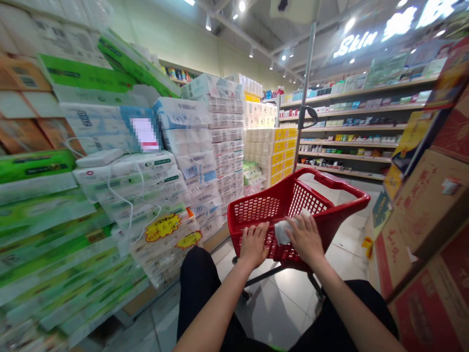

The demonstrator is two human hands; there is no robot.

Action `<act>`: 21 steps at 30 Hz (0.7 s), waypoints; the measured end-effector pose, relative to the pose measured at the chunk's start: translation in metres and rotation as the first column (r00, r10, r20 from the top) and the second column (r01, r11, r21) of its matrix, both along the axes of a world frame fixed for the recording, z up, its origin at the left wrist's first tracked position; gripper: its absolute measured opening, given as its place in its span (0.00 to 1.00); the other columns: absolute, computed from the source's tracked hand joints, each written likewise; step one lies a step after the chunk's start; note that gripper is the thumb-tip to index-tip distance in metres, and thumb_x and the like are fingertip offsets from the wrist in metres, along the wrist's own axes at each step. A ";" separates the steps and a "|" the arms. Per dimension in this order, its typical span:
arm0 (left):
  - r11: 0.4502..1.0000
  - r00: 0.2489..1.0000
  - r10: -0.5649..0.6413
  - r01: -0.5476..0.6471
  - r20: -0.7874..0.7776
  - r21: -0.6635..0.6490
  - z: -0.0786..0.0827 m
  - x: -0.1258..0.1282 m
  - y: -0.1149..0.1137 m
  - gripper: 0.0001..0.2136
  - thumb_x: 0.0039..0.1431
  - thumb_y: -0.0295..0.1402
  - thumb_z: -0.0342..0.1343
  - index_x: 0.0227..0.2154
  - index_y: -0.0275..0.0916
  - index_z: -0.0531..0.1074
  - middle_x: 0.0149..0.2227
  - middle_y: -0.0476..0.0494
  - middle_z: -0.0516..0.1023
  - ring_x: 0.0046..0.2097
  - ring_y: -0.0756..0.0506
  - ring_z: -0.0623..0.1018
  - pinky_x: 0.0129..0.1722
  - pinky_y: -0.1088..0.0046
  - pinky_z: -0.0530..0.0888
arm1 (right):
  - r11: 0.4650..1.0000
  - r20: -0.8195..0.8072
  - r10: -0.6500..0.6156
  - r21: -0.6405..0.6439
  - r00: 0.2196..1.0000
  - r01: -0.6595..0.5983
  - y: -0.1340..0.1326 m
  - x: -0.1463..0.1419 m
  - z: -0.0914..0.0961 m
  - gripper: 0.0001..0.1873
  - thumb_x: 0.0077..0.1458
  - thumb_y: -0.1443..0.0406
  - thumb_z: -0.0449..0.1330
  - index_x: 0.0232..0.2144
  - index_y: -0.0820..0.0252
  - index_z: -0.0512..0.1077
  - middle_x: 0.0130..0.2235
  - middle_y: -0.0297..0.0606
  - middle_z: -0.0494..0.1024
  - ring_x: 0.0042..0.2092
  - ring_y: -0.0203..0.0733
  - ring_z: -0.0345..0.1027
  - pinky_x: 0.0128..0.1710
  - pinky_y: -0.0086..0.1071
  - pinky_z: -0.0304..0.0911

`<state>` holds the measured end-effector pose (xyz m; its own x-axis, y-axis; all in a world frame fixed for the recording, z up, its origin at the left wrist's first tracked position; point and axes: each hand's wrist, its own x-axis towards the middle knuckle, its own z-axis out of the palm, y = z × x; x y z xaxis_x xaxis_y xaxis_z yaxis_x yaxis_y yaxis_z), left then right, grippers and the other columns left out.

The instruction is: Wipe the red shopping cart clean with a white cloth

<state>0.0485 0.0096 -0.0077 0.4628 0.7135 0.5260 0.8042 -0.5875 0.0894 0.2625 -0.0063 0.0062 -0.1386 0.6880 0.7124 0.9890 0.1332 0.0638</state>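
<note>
A red plastic shopping cart (pixel 256 208) with perforated basket walls stands in front of me, its raised handle on the far right side. My left hand (pixel 254 244) is closed over the near rim of the basket, fingers curled to the inside. Pressed under my right hand (pixel 305 239) is a crumpled white cloth or tissue (pixel 283 231), held against the same rim to the right. Part of the white piece is hidden beneath my fingers. Below the basket, the cart's dark frame and wheels rest on the tiled floor.
Stacked tissue packs (pixel 194 146) line the left side, with a phone with a blurred screen (pixel 145 133) and a white cable on them. Cardboard boxes (pixel 417 205) crowd the right. Behind the cart rise a metal pole (pixel 307 73) and product shelves (pixel 344 124).
</note>
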 end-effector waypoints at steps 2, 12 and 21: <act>0.999 0.999 -0.038 0.038 -0.014 0.000 0.002 -0.001 -0.001 0.39 0.52 0.30 0.54 0.66 0.45 0.43 0.64 0.44 0.56 0.58 0.37 0.62 0.59 0.55 0.58 | 0.998 0.003 0.061 -0.027 0.998 -0.061 -0.003 -0.024 -0.009 0.24 0.63 0.57 0.48 0.60 0.50 0.61 0.58 0.40 0.66 0.63 0.51 0.48 0.65 0.50 0.38; 1.000 0.998 -0.024 0.025 -0.060 0.013 -0.006 -0.072 0.021 0.08 0.62 0.35 0.53 0.44 0.42 0.67 0.46 0.47 0.73 0.58 0.42 0.65 0.64 0.54 0.49 | 0.999 0.029 -0.046 -0.025 0.999 0.046 0.003 0.069 0.011 0.22 0.64 0.54 0.44 0.54 0.51 0.66 0.58 0.38 0.66 0.64 0.49 0.48 0.65 0.52 0.35; 0.999 0.999 -0.032 0.032 -0.031 -0.008 -0.007 -0.051 0.012 0.05 0.60 0.36 0.56 0.36 0.42 0.67 0.37 0.48 0.72 0.45 0.44 0.71 0.57 0.58 0.60 | 0.996 -0.021 0.045 -0.071 0.999 -0.046 -0.001 -0.030 -0.010 0.18 0.61 0.53 0.49 0.47 0.52 0.70 0.46 0.43 0.70 0.57 0.53 0.54 0.63 0.50 0.40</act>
